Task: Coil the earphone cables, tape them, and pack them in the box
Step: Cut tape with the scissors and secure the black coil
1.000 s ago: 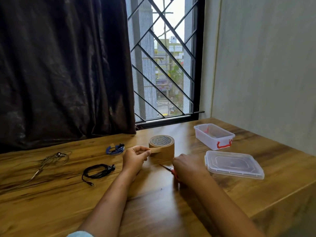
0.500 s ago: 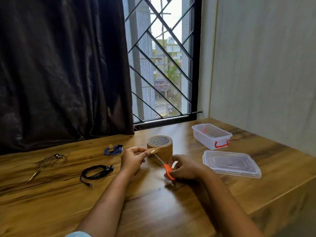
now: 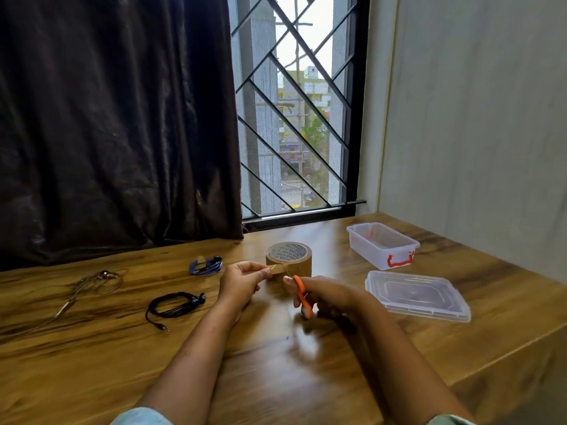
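A brown tape roll (image 3: 290, 259) lies flat on the wooden table (image 3: 276, 348). My left hand (image 3: 242, 280) pinches the free end of the tape, pulled out to the left of the roll. My right hand (image 3: 325, 297) grips orange-handled scissors (image 3: 302, 294), whose blades reach up to the pulled strip. A coiled black earphone (image 3: 175, 306) lies left of my left hand. A blue coiled earphone (image 3: 206, 265) with a bit of tape sits farther back. A silver earphone (image 3: 92, 283) lies uncoiled at far left. The clear box (image 3: 382, 245) stands open at back right.
The box's clear lid (image 3: 417, 294) lies flat on the table right of my right hand. A dark curtain and a barred window run along the back edge. A wall bounds the right side. The table's front right edge drops off near the lid.
My right hand has lifted the scissors from the table and brought the blades up to the tape strip. My left hand keeps hold of the tape end.
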`<state>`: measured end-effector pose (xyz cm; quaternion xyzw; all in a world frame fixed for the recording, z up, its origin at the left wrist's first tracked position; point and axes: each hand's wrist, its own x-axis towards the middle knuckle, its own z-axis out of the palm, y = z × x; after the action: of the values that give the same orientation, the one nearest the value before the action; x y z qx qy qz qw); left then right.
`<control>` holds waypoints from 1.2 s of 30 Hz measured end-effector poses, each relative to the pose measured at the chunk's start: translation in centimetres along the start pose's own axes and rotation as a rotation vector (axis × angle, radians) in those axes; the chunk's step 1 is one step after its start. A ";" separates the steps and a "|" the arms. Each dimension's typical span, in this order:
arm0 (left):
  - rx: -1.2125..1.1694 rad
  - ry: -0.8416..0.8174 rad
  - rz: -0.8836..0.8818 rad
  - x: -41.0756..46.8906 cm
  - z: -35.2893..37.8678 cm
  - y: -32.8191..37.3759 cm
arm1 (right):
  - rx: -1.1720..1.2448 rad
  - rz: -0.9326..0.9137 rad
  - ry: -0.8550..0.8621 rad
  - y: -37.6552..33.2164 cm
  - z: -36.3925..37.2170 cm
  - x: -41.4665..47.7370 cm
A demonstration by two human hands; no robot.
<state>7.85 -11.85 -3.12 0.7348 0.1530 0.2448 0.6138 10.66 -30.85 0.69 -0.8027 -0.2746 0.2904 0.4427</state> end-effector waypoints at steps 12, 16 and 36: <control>0.050 0.006 0.003 0.2 0.1 -0.2 | 0.124 -0.081 -0.026 1.3 -0.7 1.3; 0.038 0.005 0.002 0.3 0.0 -0.3 | 0.079 -0.037 -0.103 1.3 -1.1 1.5; 0.058 0.010 0.000 0.3 0.0 -0.3 | 0.045 -0.007 -0.116 1.4 -1.3 2.3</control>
<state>8.18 -11.64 -3.41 0.7510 0.1629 0.2441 0.5915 13.43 -30.62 -0.45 -0.7735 -0.2960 0.3410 0.4449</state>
